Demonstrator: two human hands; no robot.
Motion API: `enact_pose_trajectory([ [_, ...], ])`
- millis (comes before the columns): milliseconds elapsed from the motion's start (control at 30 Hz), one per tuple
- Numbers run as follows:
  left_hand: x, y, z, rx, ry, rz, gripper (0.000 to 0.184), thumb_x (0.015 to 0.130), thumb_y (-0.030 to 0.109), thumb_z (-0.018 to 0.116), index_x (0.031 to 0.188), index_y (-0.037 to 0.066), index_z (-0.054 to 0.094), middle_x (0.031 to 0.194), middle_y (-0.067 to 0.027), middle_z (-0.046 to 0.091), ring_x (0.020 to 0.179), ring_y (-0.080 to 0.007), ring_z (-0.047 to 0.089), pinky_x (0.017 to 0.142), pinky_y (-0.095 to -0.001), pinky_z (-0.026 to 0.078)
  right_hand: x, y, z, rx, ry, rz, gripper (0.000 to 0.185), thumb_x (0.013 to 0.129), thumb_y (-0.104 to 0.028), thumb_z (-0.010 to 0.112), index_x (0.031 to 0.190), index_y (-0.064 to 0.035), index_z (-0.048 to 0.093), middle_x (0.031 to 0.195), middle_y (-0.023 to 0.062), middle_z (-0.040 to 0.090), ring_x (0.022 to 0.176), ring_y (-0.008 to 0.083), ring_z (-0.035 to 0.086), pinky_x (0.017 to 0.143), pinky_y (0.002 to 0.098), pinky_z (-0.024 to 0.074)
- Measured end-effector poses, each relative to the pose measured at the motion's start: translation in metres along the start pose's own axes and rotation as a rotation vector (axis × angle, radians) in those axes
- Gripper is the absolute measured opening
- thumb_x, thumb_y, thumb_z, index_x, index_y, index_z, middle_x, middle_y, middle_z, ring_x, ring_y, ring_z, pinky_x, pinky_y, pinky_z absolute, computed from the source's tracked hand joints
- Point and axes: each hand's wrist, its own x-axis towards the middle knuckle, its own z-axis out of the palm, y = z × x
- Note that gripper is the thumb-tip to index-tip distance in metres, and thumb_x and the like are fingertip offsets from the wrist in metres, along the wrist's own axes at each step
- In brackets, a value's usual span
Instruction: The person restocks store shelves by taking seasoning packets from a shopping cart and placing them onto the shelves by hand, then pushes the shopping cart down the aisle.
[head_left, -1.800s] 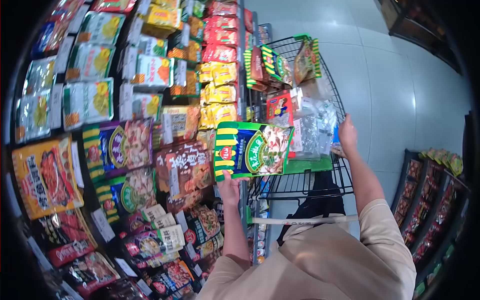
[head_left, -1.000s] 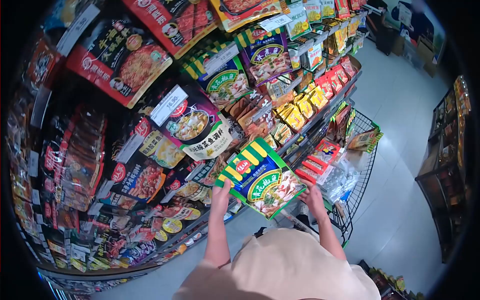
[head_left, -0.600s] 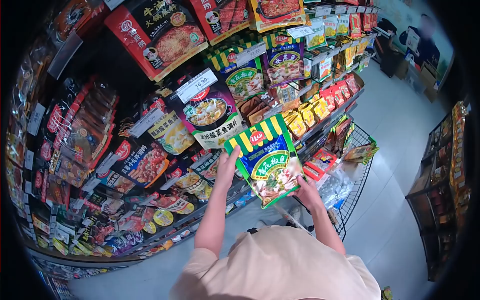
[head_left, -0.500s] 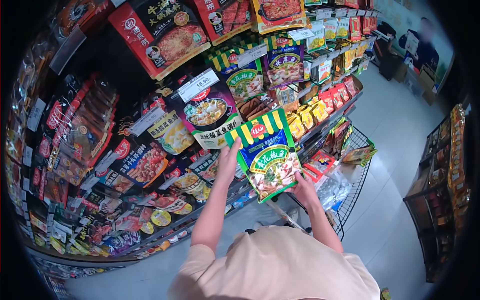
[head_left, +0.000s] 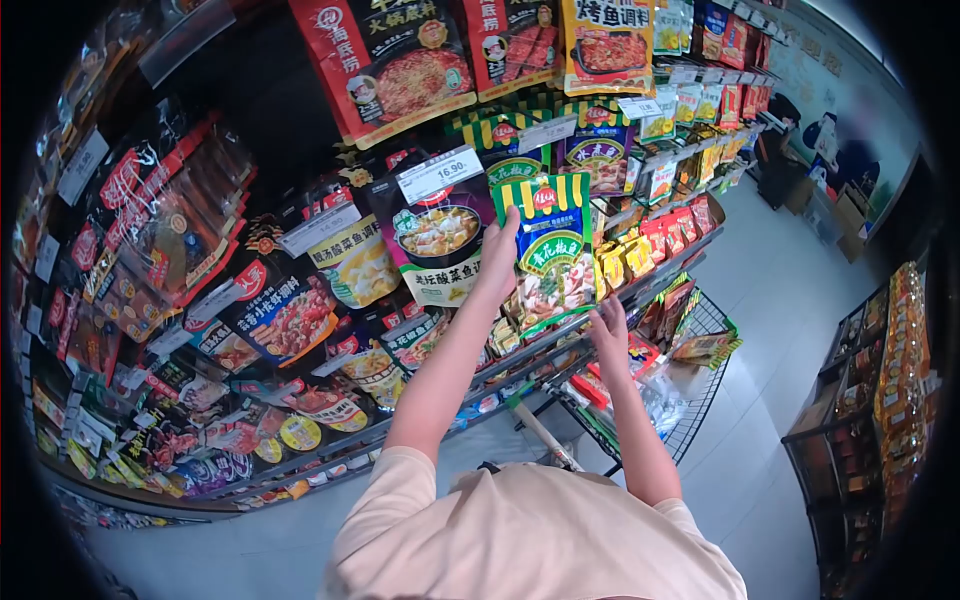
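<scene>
A green, yellow-striped packet (head_left: 550, 255) with a blue middle and a fish dish printed on it is held upright before the shelves. My left hand (head_left: 498, 255) grips its upper left edge, thumb on the front. Near its lower right corner is my right hand (head_left: 609, 332), fingers apart, seemingly just off the packet. Behind the packet, similar green packets (head_left: 508, 135) and a purple one (head_left: 597, 150) hang on the shelf. A black and white pouch (head_left: 440, 245) under a 16.90 price tag (head_left: 440, 172) is left of my left hand.
A black wire cart (head_left: 712, 385) with several packets stands at the right, its handle (head_left: 543, 433) below the shelf edge. Farther right is a low rack (head_left: 850, 400) of goods. A person (head_left: 857, 160) and cardboard boxes (head_left: 848, 215) are at the aisle's far end.
The packet has moved up towards the shelf and now stands more upright. My right hand has loosened from its lower corner, while my left hand keeps its grip. The view has shifted.
</scene>
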Motion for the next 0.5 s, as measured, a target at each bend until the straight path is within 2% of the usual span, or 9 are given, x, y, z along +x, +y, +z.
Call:
enact_pose_trajectory([
  [33, 0.005, 0.006, 0.005, 0.019, 0.004, 0.033, 0.04, 0.105, 0.035, 0.054, 0.124, 0.0, 0.059, 0.118, -0.006, 0.066, 0.103, -0.0121, 0.061, 0.088, -0.0307, 0.047, 0.007, -0.005, 0.006, -0.323, 0.05, -0.198, 0.065, 0.101, -0.016, 0.059, 0.155, -0.0023, 0.025, 0.15, 0.0195, 0.043, 0.135, 0.0282, 0.047, 0.108, 0.0398, 0.0437],
  [67, 0.007, 0.011, 0.009, 0.025, 0.012, 0.059, 0.04, 0.105, 0.034, 0.052, 0.125, 0.0, 0.059, 0.116, -0.0058, 0.067, 0.102, -0.0121, 0.061, 0.088, -0.0302, 0.047, 0.015, -0.011, 0.012, -0.305, -0.017, -0.276, 0.062, 0.102, -0.02, 0.057, 0.154, -0.002, 0.028, 0.155, 0.0216, 0.037, 0.144, 0.0342, 0.036, 0.115, 0.0397, 0.0327],
  [100, 0.009, 0.016, 0.014, 0.03, 0.019, 0.083, 0.04, 0.106, 0.034, 0.051, 0.126, 0.0, 0.059, 0.115, -0.0055, 0.067, 0.101, -0.0121, 0.061, 0.088, -0.0297, 0.047, 0.021, -0.024, 0.021, -0.311, -0.025, -0.276, 0.062, 0.102, -0.02, 0.057, 0.154, -0.002, 0.028, 0.155, 0.0216, 0.037, 0.144, 0.0342, 0.036, 0.115, 0.0397, 0.0327],
  [167, 0.016, 0.021, 0.016, 0.04, 0.018, 0.106, 0.04, 0.107, 0.033, 0.05, 0.127, 0.0, 0.058, 0.115, -0.0053, 0.067, 0.1, -0.012, 0.061, 0.088, -0.029, 0.046, 0.031, -0.066, 0.046, -0.822, -0.121, -0.583, 0.058, 0.103, -0.024, 0.055, 0.152, -0.0029, 0.034, 0.157, 0.0219, 0.034, 0.147, 0.0382, 0.031, 0.117, 0.0437, 0.0293],
  [200, 0.019, 0.023, 0.017, 0.048, 0.002, 0.115, 0.04, 0.107, 0.033, 0.05, 0.127, 0.0, 0.058, 0.116, -0.0054, 0.066, 0.099, -0.0118, 0.061, 0.088, -0.0288, 0.047, 0.037, -0.082, 0.058, -0.827, -0.121, -0.585, 0.058, 0.103, -0.024, 0.055, 0.152, -0.0029, 0.034, 0.157, 0.0219, 0.034, 0.147, 0.0382, 0.031, 0.117, 0.0437, 0.0293],
  [267, 0.022, 0.029, 0.019, 0.027, -0.024, 0.086, 0.04, 0.107, 0.034, 0.049, 0.127, 0.001, 0.058, 0.117, -0.0057, 0.066, 0.099, -0.011, 0.062, 0.085, -0.0278, 0.048, 0.052, -0.11, 0.086, -0.983, -0.222, -0.743, 0.055, 0.104, -0.028, 0.053, 0.151, -0.0047, 0.037, 0.158, 0.0211, 0.033, 0.147, 0.0423, 0.027, 0.118, 0.0471, 0.0261],
  [367, 0.027, 0.034, 0.02, -0.03, -0.021, 0.139, 0.04, 0.107, 0.034, 0.049, 0.126, 0.001, 0.059, 0.115, -0.0055, 0.066, 0.097, -0.0107, 0.062, 0.082, -0.0274, 0.049, 0.08, -0.132, 0.114, -1.148, -0.262, -0.869, 0.055, 0.104, -0.029, 0.052, 0.152, -0.0073, 0.037, 0.158, 0.0185, 0.034, 0.147, 0.0443, 0.026, 0.118, 0.0489, 0.027],
  [500, 0.035, 0.042, 0.021, -0.021, -0.003, 0.173, 0.04, 0.106, 0.035, 0.05, 0.125, 0.001, 0.059, 0.114, -0.0048, 0.065, 0.098, -0.0104, 0.059, 0.087, -0.0282, 0.046, 0.112, -0.136, 0.137, -1.271, -0.278, -0.92, 0.057, 0.105, -0.036, 0.047, 0.154, -0.0118, 0.033, 0.16, 0.017, 0.03, 0.147, 0.0458, 0.024, 0.117, 0.0544, 0.0259],
])
